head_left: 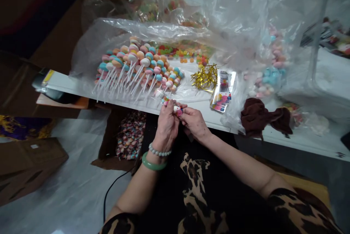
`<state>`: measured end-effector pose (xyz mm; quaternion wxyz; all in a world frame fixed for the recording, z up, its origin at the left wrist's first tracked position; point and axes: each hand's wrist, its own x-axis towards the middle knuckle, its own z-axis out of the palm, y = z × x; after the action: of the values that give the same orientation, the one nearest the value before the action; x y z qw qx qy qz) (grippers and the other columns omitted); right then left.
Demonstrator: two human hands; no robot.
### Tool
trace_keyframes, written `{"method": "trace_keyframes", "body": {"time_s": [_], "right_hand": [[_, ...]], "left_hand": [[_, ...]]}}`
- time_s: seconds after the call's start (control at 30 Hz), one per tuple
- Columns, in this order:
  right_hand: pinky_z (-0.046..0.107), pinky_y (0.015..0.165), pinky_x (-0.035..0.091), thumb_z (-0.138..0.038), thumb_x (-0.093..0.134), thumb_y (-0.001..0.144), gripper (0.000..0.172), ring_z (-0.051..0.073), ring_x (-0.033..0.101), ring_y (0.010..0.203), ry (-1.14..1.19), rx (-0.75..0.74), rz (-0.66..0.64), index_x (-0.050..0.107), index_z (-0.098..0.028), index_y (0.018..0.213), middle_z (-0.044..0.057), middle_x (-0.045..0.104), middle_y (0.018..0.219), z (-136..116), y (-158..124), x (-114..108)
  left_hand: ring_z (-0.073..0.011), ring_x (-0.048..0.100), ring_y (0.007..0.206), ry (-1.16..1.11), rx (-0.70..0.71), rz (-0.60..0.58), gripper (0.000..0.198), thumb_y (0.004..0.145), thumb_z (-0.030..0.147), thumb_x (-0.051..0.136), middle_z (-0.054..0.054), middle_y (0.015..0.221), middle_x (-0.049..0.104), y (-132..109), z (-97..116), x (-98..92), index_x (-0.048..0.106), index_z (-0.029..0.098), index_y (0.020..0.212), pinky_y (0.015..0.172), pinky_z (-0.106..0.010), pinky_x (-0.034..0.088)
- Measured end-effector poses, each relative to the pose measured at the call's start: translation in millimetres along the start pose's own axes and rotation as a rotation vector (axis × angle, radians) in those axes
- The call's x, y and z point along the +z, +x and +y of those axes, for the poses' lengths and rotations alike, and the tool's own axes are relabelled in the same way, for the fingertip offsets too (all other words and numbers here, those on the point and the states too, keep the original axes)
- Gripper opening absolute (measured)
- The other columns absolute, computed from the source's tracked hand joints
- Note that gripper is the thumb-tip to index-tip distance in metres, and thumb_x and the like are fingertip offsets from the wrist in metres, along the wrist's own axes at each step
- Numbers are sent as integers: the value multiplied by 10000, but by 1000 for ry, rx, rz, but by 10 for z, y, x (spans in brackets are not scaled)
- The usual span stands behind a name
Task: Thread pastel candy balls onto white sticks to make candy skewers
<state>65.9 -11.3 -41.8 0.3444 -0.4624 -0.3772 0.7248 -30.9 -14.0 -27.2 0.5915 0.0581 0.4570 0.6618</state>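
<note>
pinching a candy pop (175,108) at the bench (214,118) edge, left hand (166,126) and right hand (195,122) both grip it by fingertips; it looks light and brittle, so a gentle hold at its sides suits.

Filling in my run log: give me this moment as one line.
left hand: holds candy | right hand: pinches same candy | lollipop pile: on table, beyond hands

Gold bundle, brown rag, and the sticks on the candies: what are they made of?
Gold bundle: thin shiny strips, probably metallic foil ties. Brown rag: soft matte fabric, crumpled into folds. Sticks: smooth, white, straight, likely plastic, possibly rolled paper.
</note>
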Motion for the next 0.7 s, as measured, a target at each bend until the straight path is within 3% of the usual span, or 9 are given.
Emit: {"method": "trace_keyframes", "body": {"time_s": [0.13,0.27,0.4,0.5,0.6,0.7], "right_hand": [[214,447,211,-403,694,679,308,59,310,445,132,-7,80,500,-185,581,-74,413,463,18,64,9],[202,451,254,-369,649,718,258,56,317,441,91,-36,113,500,-187,612,-88,394,471,-16,62,-107],[196,431,256,-299,569,749,127,55,345,434,-62,-27,-11,576,-183,700,-77,472,529,-75,-1,-174],[190,416,255,-277,566,745,108,48,371,420,-127,-2,-60,602,-176,729,-63,536,568,-109,-53,-189],[177,398,248,-336,623,729,170,39,385,396,0,62,-27,579,-171,722,-59,555,565,-126,-82,-196],[172,359,187,-367,675,691,230,31,350,351,149,150,-38,574,-171,756,-68,544,528,-148,-98,-201]], "left_hand": [[-108,628,688,39,-70,-66,291,735,395,755,-11,778,654,-68,-44,22,596,171,829,613,-204,503],[-101,612,623,269,-106,-121,299,671,340,803,-4,750,658,-151,-46,-27,654,148,845,596,-215,498],[-91,568,546,380,-13,-97,218,667,279,791,1,635,639,-152,-52,-82,688,126,783,573,-214,463],[-106,578,598,426,82,-65,193,669,273,784,-14,697,676,-120,-70,-124,708,140,785,616,-228,455],[-129,579,689,602,240,-28,135,711,279,759,-6,755,689,-114,-84,-172,731,179,798,677,-231,430],[-150,540,700,803,402,8,60,732,268,750,5,686,640,-120,-66,-226,731,220,764,688,-234,388]]}}
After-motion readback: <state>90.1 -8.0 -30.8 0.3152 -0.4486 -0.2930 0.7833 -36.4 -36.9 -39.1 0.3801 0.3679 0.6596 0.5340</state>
